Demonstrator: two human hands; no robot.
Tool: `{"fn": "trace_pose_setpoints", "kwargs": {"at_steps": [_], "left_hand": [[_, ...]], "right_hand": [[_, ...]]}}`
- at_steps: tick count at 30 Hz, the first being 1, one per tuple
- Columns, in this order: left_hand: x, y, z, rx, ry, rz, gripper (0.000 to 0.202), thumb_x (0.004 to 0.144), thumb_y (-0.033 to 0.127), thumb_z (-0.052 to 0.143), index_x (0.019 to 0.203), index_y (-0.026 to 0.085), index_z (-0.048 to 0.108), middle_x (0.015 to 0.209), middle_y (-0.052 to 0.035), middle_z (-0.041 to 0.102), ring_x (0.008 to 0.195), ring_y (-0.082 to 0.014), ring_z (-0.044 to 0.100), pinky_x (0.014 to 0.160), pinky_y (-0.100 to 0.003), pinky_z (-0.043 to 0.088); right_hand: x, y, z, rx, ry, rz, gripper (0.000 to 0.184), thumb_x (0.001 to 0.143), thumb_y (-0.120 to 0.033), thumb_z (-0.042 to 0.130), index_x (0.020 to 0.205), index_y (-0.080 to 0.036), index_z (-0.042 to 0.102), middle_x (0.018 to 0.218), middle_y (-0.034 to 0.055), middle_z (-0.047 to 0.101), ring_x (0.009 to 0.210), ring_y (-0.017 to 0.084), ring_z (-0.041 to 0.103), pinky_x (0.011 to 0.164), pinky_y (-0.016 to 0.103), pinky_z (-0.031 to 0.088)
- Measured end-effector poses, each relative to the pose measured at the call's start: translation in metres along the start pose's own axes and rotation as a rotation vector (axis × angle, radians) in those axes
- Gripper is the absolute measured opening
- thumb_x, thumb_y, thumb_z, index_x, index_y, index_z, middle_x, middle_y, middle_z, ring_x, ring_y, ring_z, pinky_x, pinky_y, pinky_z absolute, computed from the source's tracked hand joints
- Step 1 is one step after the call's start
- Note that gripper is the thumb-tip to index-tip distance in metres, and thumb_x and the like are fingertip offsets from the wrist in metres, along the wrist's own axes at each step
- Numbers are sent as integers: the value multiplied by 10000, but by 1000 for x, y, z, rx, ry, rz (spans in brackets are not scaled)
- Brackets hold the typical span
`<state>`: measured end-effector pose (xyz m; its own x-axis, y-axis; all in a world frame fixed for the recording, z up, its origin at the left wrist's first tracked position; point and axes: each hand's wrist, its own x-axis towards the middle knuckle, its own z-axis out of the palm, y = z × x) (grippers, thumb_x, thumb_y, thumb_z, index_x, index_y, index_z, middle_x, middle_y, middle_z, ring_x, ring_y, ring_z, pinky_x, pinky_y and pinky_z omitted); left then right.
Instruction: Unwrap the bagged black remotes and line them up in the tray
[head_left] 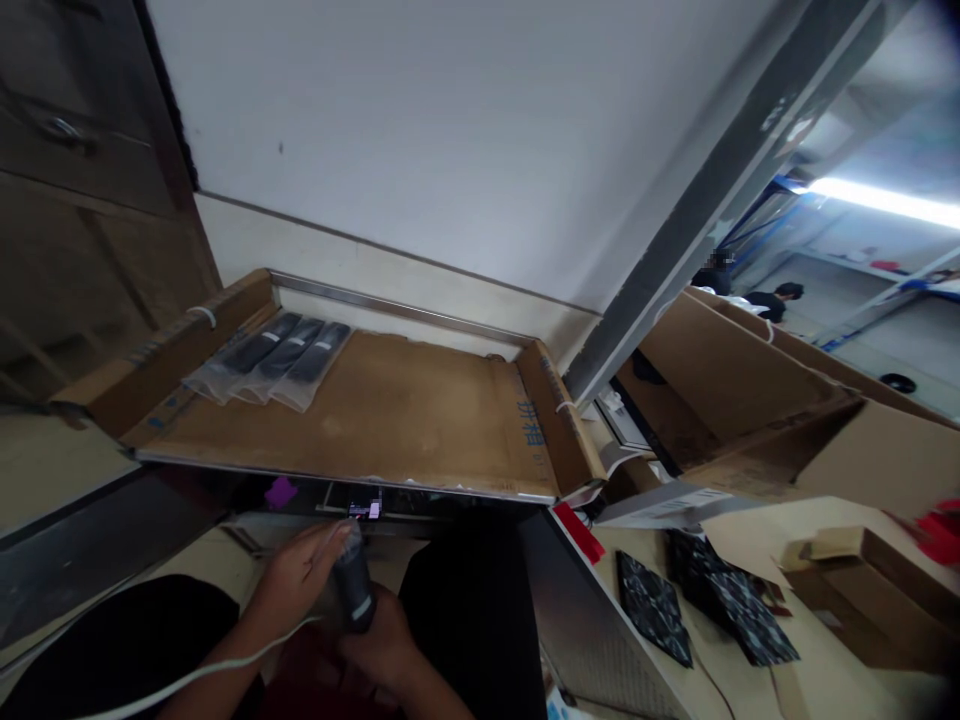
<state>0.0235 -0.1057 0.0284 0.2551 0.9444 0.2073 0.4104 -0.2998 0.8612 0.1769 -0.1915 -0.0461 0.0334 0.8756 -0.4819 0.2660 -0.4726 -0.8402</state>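
Down in front of my lap, a dark, roll-shaped item in a clear plastic sleeve slants between my two hands. My left hand grips its upper end, where the plastic bunches up. Around the lower end, close to a small white label, my right hand is wrapped. Three similar dark sleeved items lie side by side on the left of a cardboard-lined tray table. What exactly the sleeves contain cannot be made out.
A lit phone screen shows below the table edge, near a purple piece. A pale cable crosses my left forearm. To the right stand a large open carton, a smaller box and black patterned packages. People work behind.
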Motion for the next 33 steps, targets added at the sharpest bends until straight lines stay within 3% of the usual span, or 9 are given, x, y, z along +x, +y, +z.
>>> {"fn": "trace_pose_setpoints", "kwargs": {"at_steps": [5,12,20,24,27,33], "left_hand": [[3,0,-4,-61,52,-169,447,908,534,522,953,180,792,917,-48,791,826,-209,738,775,-271,588],[12,-12,-17,-81,206,-306,514,835,616,568,875,156,793,800,-51,774,694,-201,697,643,-258,567],[19,-26,-34,107,265,-402,537,820,607,568,982,154,806,815,-33,782,787,-230,715,655,-247,543],[26,-24,-37,33,280,-506,554,777,638,598,958,158,806,859,-53,790,842,-252,726,706,-274,559],[28,-22,-35,-51,256,-504,526,729,635,640,883,160,807,778,-57,779,778,-250,719,677,-287,567],[31,-22,-47,-14,408,-558,478,754,574,639,879,139,792,716,-43,752,743,-240,696,630,-290,556]], "right_hand": [[-5,-6,-2,-9,17,15,485,586,-157,771,1067,-144,712,879,28,720,749,170,601,639,242,448],[-8,-13,-2,-78,54,-5,431,562,-48,692,981,-143,729,845,13,709,701,147,569,601,220,393],[-5,-9,-4,-291,154,-40,279,581,-78,686,842,-176,675,750,-13,640,630,126,497,549,219,304],[-5,-10,-4,-324,178,-39,252,578,-63,655,799,-184,654,716,-16,624,608,120,478,528,222,262],[-6,-12,-4,-317,180,-54,261,583,-59,659,813,-183,650,717,-17,626,607,117,479,528,220,257],[-7,-8,-3,-377,165,-133,260,638,-119,711,879,-191,649,792,0,663,683,138,558,567,210,300]]}}
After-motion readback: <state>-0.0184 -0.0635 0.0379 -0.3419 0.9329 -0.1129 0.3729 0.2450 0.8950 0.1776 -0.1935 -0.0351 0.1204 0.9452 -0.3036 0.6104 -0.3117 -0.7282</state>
